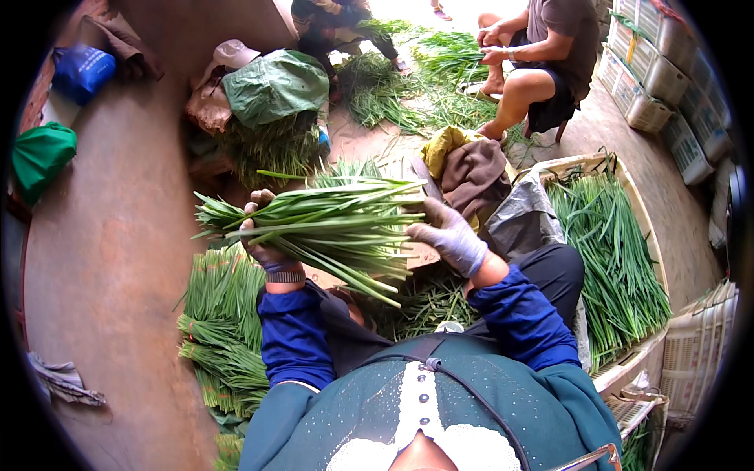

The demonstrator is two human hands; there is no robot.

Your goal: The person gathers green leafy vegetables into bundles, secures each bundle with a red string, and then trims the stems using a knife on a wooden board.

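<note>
A loose bunch of long, flat green garlic chives [338,224] lies crosswise in front of me, held up above my lap. My left hand [265,235], in a thin pale glove, is closed around its left part, with the fingertips showing over the top. At the other end, my right hand [455,235], also gloved, has thumb and fingers at the stalk ends; some fingers are partly hidden there. Several tied bundles of garlic chives [228,298] are stacked by my left side. More loose stalks [432,302] lie low between my knees.
A large crate [656,259] of green chives stands at my right, beside grey sheeting [530,208]. Ahead, a green cloth [279,86] covers a heap. One person [550,55] sits far right, another [330,23] far ahead, with chives strewn between them. Plastic crates [652,63] line the right wall.
</note>
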